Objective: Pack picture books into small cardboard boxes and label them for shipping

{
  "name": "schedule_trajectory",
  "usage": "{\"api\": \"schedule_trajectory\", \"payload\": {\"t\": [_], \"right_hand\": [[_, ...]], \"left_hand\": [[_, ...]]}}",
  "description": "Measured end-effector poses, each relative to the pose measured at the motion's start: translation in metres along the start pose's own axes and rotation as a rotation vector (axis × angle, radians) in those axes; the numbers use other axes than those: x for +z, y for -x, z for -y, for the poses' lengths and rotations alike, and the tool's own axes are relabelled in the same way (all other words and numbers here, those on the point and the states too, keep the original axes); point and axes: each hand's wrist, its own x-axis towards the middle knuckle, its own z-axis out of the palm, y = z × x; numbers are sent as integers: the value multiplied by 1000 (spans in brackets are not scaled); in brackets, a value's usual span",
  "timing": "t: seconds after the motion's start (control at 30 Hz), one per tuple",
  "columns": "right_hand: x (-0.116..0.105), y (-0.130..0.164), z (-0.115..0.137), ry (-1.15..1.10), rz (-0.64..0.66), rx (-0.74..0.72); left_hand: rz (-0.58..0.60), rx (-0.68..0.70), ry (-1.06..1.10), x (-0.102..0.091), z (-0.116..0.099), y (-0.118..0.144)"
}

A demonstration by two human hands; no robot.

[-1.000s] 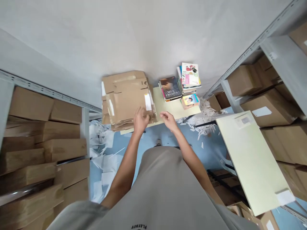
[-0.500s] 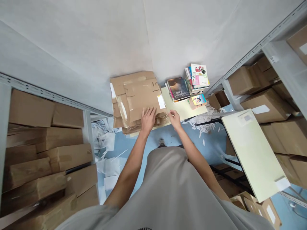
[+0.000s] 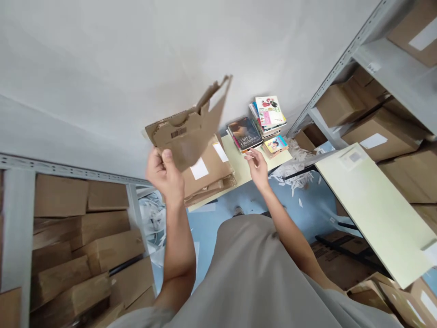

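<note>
Brown cardboard (image 3: 186, 136), gripped by one edge in my left hand (image 3: 165, 175), could sag or tip, since my right hand (image 3: 257, 167), loosely curled and seemingly empty, lends no support.

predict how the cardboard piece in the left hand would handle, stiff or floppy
The cardboard piece is probably light, since the left hand alone holds it up. It looks fairly stiff, its raised panel standing without visible sag, but could hinge at the bend.
</note>
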Motion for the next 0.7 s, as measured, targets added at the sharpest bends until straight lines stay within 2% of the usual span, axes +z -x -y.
{"api": "schedule_trajectory", "payload": {"t": [0.1,0.2,0.27,0.37,0.47,0.6,0.7], "right_hand": [[-60,-16,15,49,-159,-79],[-146,-22,18,89,-319,-76],[-211,-17,17,89,-369,-62],[-302,4,19,71,-409,-25],[-383,34,25,40,-518,40],[-476,79,31,31,-712,115],[-535,115,33,56,-839,146]], "left_hand": [[142,-45,111,42,-13,20],[335,-204,245,101,-18,59],[448,-312,327,145,-26,90],[605,-385,398,213,-48,139],[789,-404,404,280,-75,186],[1026,-406,407,366,-111,254],[1176,-433,416,418,-139,309]]}}
